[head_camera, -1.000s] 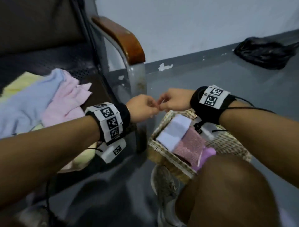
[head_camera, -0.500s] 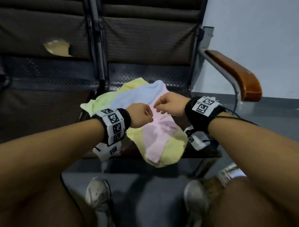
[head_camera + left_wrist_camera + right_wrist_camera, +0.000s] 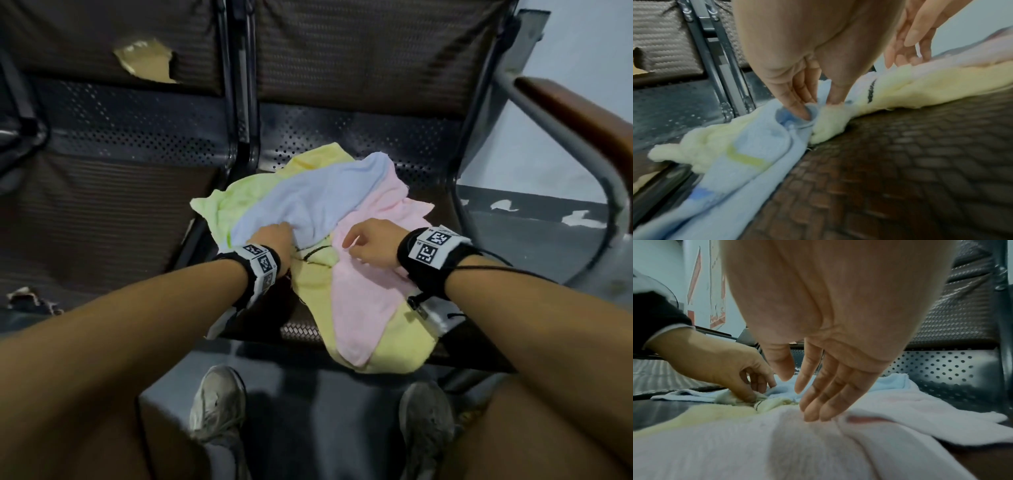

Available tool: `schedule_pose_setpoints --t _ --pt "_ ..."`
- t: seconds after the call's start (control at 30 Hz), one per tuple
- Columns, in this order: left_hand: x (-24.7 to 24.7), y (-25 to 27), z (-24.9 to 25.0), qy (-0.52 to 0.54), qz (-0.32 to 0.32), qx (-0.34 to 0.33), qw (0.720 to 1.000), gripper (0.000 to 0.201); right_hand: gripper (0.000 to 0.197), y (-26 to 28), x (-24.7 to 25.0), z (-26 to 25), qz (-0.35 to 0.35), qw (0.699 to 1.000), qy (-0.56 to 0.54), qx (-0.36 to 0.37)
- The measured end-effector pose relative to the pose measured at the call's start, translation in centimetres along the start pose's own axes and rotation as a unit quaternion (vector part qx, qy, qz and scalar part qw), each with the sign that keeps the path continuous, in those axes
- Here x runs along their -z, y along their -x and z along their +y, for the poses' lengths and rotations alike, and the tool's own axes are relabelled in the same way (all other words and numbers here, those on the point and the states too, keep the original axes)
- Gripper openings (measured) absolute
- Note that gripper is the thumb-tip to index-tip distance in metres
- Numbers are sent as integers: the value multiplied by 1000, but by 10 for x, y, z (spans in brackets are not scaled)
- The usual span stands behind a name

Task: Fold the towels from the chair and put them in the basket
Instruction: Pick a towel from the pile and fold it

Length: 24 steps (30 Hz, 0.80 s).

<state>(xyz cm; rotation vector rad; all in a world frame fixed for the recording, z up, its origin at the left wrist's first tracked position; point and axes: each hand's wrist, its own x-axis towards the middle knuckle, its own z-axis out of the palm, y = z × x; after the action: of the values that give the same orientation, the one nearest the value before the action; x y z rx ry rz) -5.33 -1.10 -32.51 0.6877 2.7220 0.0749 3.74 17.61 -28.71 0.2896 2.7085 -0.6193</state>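
A loose heap of towels lies on the chair seat (image 3: 442, 185): a blue towel (image 3: 308, 198) on top, a pink towel (image 3: 370, 294) at the right, a yellow towel (image 3: 404, 346) beneath them, hanging over the front edge. My left hand (image 3: 274, 236) pinches the near edge of the blue towel (image 3: 760, 146) between thumb and fingers (image 3: 797, 104). My right hand (image 3: 366, 236) hovers open just over the pink towel (image 3: 777, 443), its fingertips (image 3: 816, 412) straight and almost touching the cloth. The basket is out of view.
A wooden armrest (image 3: 575, 113) on a metal frame bounds the seat at the right. A second seat (image 3: 102, 212) adjoins at the left, its backrest torn. My shoes (image 3: 219, 401) stand on the grey floor below the seat's front edge.
My view swung from the basket on the floor to the chair. Both hands, held together in the air before, have come down onto the towels, and the left one took hold of the blue towel.
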Motion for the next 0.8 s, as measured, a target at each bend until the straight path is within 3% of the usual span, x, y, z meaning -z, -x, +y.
schedule_pose_setpoints --t 0.1,0.23,0.37,0.43,0.5,0.53,0.6,0.63,0.73,0.8 --pt "8 -9 -11 11 16 20 1000 18 22 -13 0 -6 2 1000 -2 23" --pt "13 -8 -19 165 47 24 985 16 30 -21 5 -16 23 999 0 45" --pt "25 5 -15 231 69 24 970 13 41 -23 4 -20 48 998 -13 34" --pt "35 13 -11 332 37 9 942 17 59 -24 -1 -22 55 998 -11 34" --pt "49 28 1 457 -15 -30 889 19 80 -20 -4 -27 56 997 -15 44" --pt "56 35 8 494 -23 -54 867 18 78 -17 -4 -31 59 996 -15 59" --pt "70 47 19 527 -19 -102 844 15 31 -13 -3 -34 95 992 -13 82" --pt "77 52 22 527 -15 -119 842 14 5 -12 1 -33 125 988 -14 87" --pt "92 61 23 450 50 -138 881 6 25 -2 17 -33 212 971 -92 61" --pt "95 65 20 359 89 -137 919 33 34 8 28 -35 251 947 -185 82"
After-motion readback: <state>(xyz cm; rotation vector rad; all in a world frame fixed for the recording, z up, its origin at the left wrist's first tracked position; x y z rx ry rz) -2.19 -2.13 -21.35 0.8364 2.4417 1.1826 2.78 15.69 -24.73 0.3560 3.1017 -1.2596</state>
